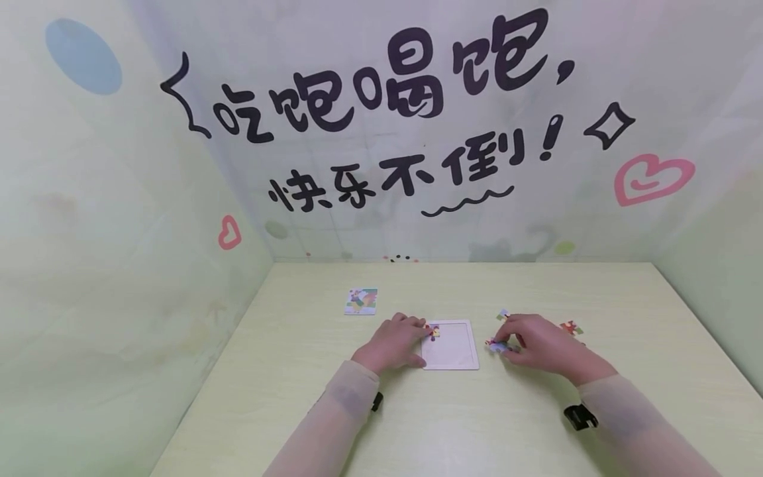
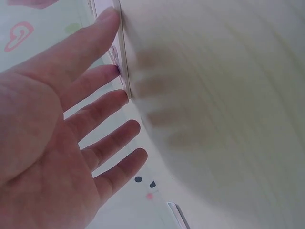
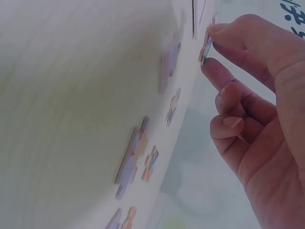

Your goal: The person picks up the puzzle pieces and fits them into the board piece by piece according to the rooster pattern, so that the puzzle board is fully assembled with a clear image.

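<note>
There's the lettered backdrop (image 1: 417, 232) rising beyond both grips, and below them the pale counter (image 1: 465, 424). Here's the left grip (image 1: 393, 343), fingers spread loosely, steadying the tray's edge; and the right grip (image 1: 539, 344), thumb and forefinger pinching. The white tray (image 1: 457, 348) sits flat, touching the left grip's fingers and just left of the right grip. Beyond the left grip, off to its left, lies a flat picture card (image 1: 361, 301).

Now the score: early going, I'd judge. One seated piece (image 1: 436, 330) shows in the tray's far left corner, right by the left grip's fingertips, with the rest bare as far as I can see. Several loose pieces (image 1: 570, 328) lie beyond the right grip and to its right, so plenty looks left to place. And the held piece (image 3: 206, 50)? Right between the right grip's fingertips, apart from the tray.
</note>
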Demonstrator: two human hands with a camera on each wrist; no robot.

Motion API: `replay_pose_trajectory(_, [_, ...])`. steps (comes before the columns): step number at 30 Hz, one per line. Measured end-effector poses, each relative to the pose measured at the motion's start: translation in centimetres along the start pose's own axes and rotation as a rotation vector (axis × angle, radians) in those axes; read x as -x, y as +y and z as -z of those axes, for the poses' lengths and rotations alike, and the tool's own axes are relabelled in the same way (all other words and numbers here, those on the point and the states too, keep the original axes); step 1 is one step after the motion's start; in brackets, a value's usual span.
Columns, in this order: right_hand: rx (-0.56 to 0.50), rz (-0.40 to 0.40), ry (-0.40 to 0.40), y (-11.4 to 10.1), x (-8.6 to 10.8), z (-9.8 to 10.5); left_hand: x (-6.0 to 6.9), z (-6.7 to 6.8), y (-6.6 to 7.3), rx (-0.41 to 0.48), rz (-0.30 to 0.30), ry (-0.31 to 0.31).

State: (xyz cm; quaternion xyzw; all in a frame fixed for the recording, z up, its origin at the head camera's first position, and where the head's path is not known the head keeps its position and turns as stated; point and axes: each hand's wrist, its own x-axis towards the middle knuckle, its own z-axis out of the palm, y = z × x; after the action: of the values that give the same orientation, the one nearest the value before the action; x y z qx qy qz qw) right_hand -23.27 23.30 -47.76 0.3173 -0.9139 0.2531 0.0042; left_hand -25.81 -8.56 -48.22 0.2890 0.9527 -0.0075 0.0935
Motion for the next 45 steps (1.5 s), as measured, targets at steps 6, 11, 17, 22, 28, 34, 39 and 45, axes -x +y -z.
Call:
replay_pose_trajectory(6, [0.009,0.002,-0.004,-0.2,-1.2,-0.5,0.1,0.3,0.1,-0.018,-0.006,-0.007])
replay_pose_trajectory(11, [0.007,-0.019,-0.012,-0.3,-2.2,-1.0,0.1,0.2,0.1,-0.020,-0.002,-0.011])
replay_pose_trajectory(17, [0.012,-0.027,-0.021,-0.4,-3.4,-1.5,0.1,0.3,0.2,-0.002,0.000,-0.018])
replay_pose_trajectory(22, [0.016,-0.022,-0.025,-0.8,-4.1,-1.9,0.0,0.1,0.1,-0.005,0.001,-0.019])
replay_pose_trajectory(28, [0.006,-0.059,-0.040,-1.2,-5.1,-2.4,0.0,0.0,0.1,-0.010,-0.003,-0.019])
replay_pose_trajectory(34, [0.008,-0.071,-0.041,-1.3,-5.8,-2.9,0.0,-0.1,0.1,-0.015,-0.008,-0.015])
replay_pose_trajectory(39, [0.011,-0.058,-0.034,-1.2,-6.5,-3.3,-0.2,-0.2,0.0,-0.009,0.000,-0.019])
replay_pose_trajectory(45, [-0.008,-0.054,-0.050,-1.5,-7.3,-3.7,-0.2,-0.2,-0.1,-0.021,-0.001,-0.020])
